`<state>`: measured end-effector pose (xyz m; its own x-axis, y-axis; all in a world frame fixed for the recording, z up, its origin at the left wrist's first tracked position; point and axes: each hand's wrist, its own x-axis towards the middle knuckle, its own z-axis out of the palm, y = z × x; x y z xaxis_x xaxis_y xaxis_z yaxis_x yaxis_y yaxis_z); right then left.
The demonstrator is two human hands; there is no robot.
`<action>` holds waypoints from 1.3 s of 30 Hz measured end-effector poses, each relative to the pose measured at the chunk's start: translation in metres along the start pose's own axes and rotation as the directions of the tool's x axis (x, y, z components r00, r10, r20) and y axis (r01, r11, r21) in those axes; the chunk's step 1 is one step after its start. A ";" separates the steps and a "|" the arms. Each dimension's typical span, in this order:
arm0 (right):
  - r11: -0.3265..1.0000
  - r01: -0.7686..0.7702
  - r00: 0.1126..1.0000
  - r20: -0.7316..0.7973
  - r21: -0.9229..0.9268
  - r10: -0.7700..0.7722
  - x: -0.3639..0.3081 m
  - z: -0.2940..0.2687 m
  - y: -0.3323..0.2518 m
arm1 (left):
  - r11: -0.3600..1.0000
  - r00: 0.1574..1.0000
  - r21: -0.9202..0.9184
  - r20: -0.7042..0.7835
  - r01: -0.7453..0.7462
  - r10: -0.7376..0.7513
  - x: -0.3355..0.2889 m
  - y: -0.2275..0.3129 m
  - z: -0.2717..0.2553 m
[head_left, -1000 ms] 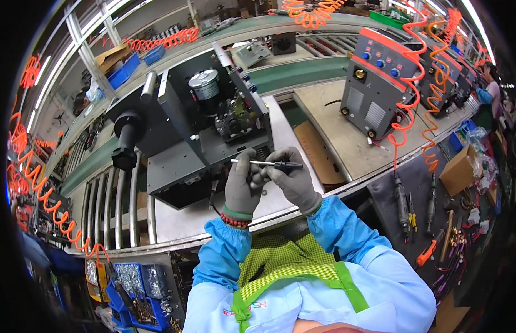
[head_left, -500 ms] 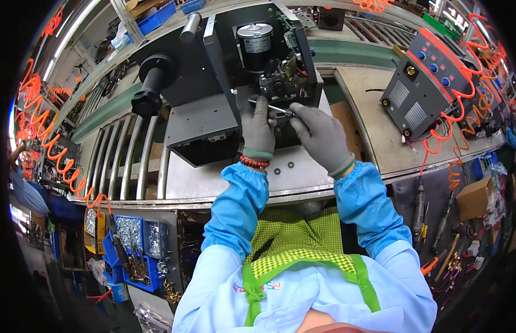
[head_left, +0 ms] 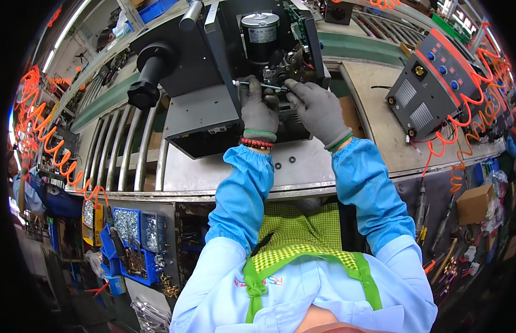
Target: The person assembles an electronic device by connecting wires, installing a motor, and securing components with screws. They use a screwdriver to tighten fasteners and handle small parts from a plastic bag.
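Note:
A dark grey machine housing (head_left: 199, 114) stands on the bench with its side open, a black motor (head_left: 261, 45) with a silver top inside it. In front of the motor sits a small metal mechanism (head_left: 281, 69). My right hand (head_left: 320, 111), in a grey glove, pinches the dark end of a thin screwdriver (head_left: 272, 86) lying crosswise. The gloved fingers of my left hand (head_left: 259, 114) close around the other end of its shaft. A small white tip (head_left: 236, 83) shows left of those fingers, by the panel edge. Most of the screwdriver's handle is hidden.
Two small dark rings (head_left: 292, 160) lie on the bench plate near me. A grey welding machine (head_left: 430, 83) with a red-edged front stands right. Metal rollers (head_left: 124, 147) run left. Blue bins (head_left: 137, 250) of screws sit lower left. Orange coiled hoses (head_left: 63, 150) hang at both sides.
Both hands have moved slightly up, farther into the open housing, with the screwdriver now lying nearly level. The view has shifted a little, so the housing sits higher.

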<state>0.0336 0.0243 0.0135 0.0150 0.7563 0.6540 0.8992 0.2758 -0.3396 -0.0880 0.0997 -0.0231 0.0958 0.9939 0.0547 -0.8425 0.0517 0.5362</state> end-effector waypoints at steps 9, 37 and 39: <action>0.993 0.113 0.994 -0.006 -0.039 -0.113 0.012 0.003 0.005 | 0.622 0.874 0.624 0.247 -0.474 0.418 0.016 -0.016 -0.027; 0.683 0.586 0.778 0.539 -0.437 -0.323 0.106 -0.008 -0.024 | 0.991 0.996 0.093 0.018 -0.094 0.093 0.020 -0.009 -0.017; 0.722 0.541 0.792 0.549 -0.431 -0.266 0.106 -0.005 -0.025 | 0.999 0.999 0.018 -0.026 -0.036 0.036 0.012 -0.002 -0.007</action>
<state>0.0148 0.0944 0.0947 -0.4673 0.8516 0.2374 0.8458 0.3525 0.4004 -0.0891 0.1122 -0.0298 0.0512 0.9973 0.0521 -0.8359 0.0142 0.5487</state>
